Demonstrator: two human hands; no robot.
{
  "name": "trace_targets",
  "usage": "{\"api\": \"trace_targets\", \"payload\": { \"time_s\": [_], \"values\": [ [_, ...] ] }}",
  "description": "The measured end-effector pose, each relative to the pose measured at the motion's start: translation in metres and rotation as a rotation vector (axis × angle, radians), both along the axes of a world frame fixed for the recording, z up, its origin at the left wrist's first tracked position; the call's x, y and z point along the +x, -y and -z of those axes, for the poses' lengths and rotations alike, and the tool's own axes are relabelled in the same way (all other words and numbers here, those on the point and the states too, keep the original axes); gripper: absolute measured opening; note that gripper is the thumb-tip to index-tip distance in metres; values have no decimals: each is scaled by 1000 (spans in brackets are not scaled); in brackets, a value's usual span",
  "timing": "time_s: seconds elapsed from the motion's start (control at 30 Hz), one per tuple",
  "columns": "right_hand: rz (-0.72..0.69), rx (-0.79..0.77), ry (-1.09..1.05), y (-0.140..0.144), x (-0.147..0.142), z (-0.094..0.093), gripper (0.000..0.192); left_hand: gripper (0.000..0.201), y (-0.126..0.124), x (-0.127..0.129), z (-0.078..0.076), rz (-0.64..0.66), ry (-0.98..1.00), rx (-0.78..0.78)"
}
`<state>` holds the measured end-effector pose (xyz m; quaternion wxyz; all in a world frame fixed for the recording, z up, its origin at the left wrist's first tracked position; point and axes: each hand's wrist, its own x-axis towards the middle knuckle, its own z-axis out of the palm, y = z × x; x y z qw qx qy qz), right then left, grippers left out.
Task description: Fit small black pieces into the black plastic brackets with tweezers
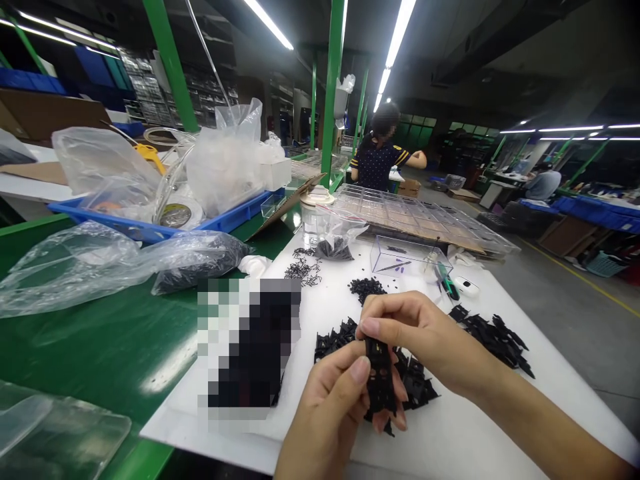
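My left hand [333, 400] is closed around a black plastic part [381, 383] with several small holes, holding it upright over the white board. At the part's top end, my right hand [400, 327] has its thumb and forefinger pinched together. What sits between those fingertips, if anything, is too small to tell. Beneath and behind my hands lies a heap of similar black plastic parts [415, 387]. Just beyond is a pile of tiny black pieces [367, 288], and thin black pins [303, 270] are scattered farther off to the left.
More black parts [495, 340] lie to the right. A transparent box [407, 257], a white case [467, 287] and a bag of black pieces [336, 248] stand behind. A blue tray [220, 217] holds plastic bags. Another person [377, 157] is beyond the transparent trays [400, 213].
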<state>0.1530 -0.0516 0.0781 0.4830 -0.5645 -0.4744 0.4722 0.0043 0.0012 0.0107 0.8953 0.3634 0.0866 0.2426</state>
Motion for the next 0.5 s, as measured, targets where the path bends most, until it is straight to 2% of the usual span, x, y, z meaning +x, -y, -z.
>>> {"api": "trace_targets", "payload": {
  "time_s": [0.1,0.23,0.27,0.37,0.5],
  "values": [
    [80,74,265,-20,8,6,44,38,3,-2,-5,14,4,28],
    [183,65,597,-67,19,27,18,37,6,-3,-6,37,26,50],
    [205,66,689,-79,20,33,16,36,6,-4,-5,37,25,55],
    [219,70,885,-109,20,49,23,35,6,-6,-4,21,7,75],
    [205,34,1017,-130,16,55,24,37,8,-11,-4,-18,7,72]
  ]
}}
